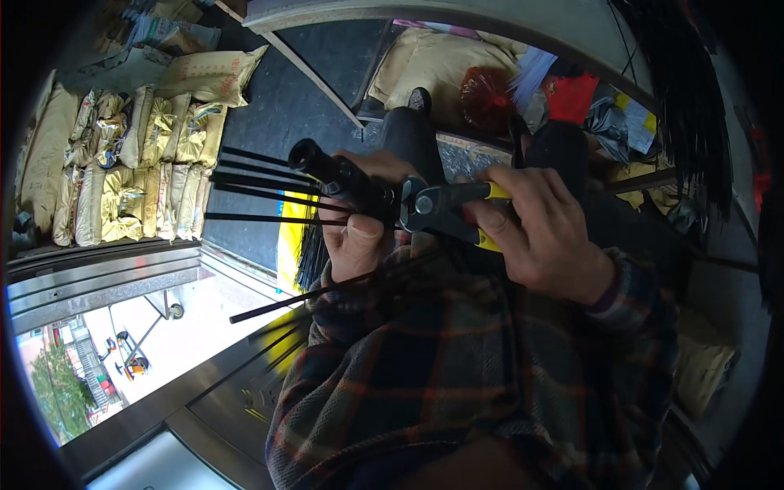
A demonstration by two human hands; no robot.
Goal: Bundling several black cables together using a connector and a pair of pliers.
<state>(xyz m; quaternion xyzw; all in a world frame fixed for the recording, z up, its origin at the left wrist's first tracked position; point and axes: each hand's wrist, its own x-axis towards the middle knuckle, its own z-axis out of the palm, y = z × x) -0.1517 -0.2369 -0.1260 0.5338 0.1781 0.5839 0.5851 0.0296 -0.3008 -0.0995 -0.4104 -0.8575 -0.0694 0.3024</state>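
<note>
My left hand (pixel 358 245) is closed round a black tubular piece (pixel 347 181), in front of my lap. Its round, hollow-looking end points up and to the left. Several thin black rods (pixel 265 192) stick out leftward from beside it. My right hand (pixel 543 233) grips a pair of pincers (pixel 441 198) by handles with yellow and black grips. The metal jaws are at the right-hand end of the black piece, close to my left fingers. Whether they bite on anything there cannot be made out. Another dark rod (pixel 278 309) slants below my left hand.
Stuffed tan sacks (pixel 147 175) are stacked at the left. A metal-framed bench (pixel 327 82) runs across the far side, with a large sack (pixel 449 69) and a red bag (pixel 490 98) beneath. Black strands (pixel 694 122) hang at the right. A bright doorway opens lower left.
</note>
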